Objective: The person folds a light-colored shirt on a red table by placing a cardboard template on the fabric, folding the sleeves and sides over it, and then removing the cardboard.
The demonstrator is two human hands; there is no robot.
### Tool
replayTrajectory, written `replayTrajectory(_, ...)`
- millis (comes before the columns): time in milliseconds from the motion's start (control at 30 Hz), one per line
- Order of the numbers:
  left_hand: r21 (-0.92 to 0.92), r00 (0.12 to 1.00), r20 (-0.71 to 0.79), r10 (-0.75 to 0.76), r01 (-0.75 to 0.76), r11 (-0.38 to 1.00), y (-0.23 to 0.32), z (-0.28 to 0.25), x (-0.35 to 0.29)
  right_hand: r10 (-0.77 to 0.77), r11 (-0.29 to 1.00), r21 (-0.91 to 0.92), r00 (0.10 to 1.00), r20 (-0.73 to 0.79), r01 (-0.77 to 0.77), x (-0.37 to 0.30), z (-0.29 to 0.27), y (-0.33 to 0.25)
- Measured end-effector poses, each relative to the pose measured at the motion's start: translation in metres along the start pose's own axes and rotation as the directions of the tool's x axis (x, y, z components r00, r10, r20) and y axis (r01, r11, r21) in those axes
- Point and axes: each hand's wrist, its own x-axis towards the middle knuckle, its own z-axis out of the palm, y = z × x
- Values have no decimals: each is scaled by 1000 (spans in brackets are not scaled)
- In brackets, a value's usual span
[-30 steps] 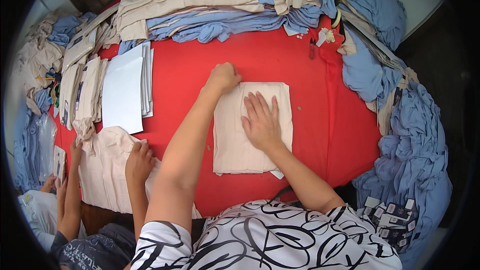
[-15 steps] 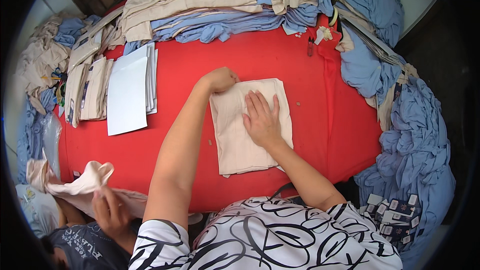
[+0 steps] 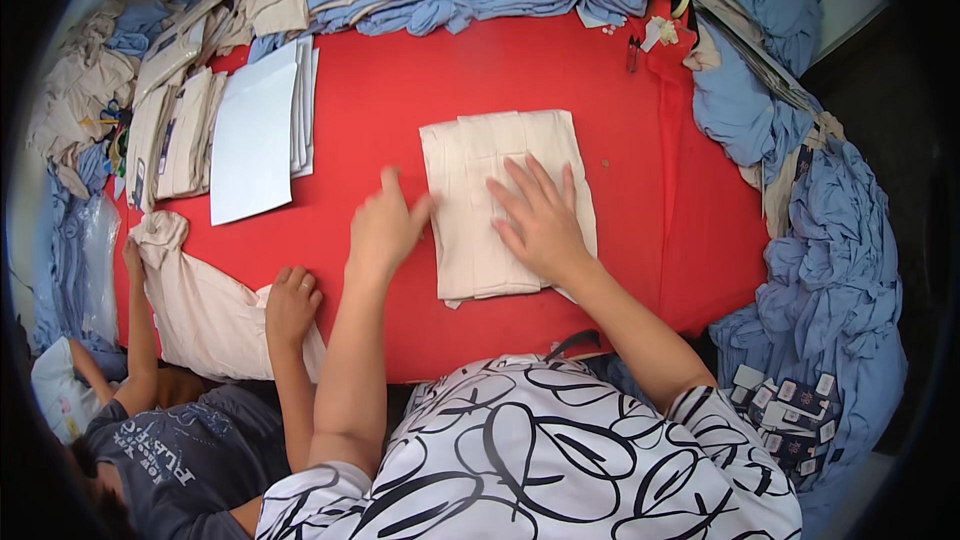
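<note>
A folded cream garment [image 3: 462,250] lies flat on the red-covered table [image 3: 370,100] in front of me. My right hand [image 3: 543,222] rests on its right half, palm down with the fingers spread. Just off the garment's left edge is my left hand [image 3: 388,228], a little blurred, its thumb and a finger apart and nothing in it. At the left, another person's hands [image 3: 291,305] handle a second cream garment [image 3: 200,305] spread at the table's near edge.
White card sheets [image 3: 253,130] lie left of centre, beside folded, packed cream garments [image 3: 182,135]. Cream and blue garments [image 3: 430,2] are stacked along the far edge. Blue clothes [image 3: 835,250] and dark tags [image 3: 795,410] heap at right. Small thread snips [image 3: 632,55] lie far right.
My left hand has come off the garment's top left corner, nearer to me. My right hand stays on the garment. The other person has laid the second garment down across the table edge.
</note>
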Motion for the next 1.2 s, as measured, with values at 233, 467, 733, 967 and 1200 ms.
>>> replayTrajectory(233, -226, 982, 114, 153, -124, 966, -6, 52, -88, 164, 986, -56, 975, 153, -157, -98, -6, -12)
replayTrajectory(467, -286, 993, 83, 83, -56, 957, 3, 59, -116, 44, 993, 94, 977, 208, -65, -118, -12, 8)
replayTrajectory(733, -898, 982, 97, 165, 15, 440, -6, 70, -112, 25, 997, 65, 994, 110, -32, -119, -16, 2)
replayTrajectory(967, -921, 909, -203, 363, -304, 245, 35, -30, -86, -25, 997, 72, 999, -20, 26, -36, -136, 14)
replayTrajectory(1200, -318, 760, -540, 362, -582, 748, 79, -88, -58, -134, 958, 286, 914, 383, 20, 93, -248, 35)
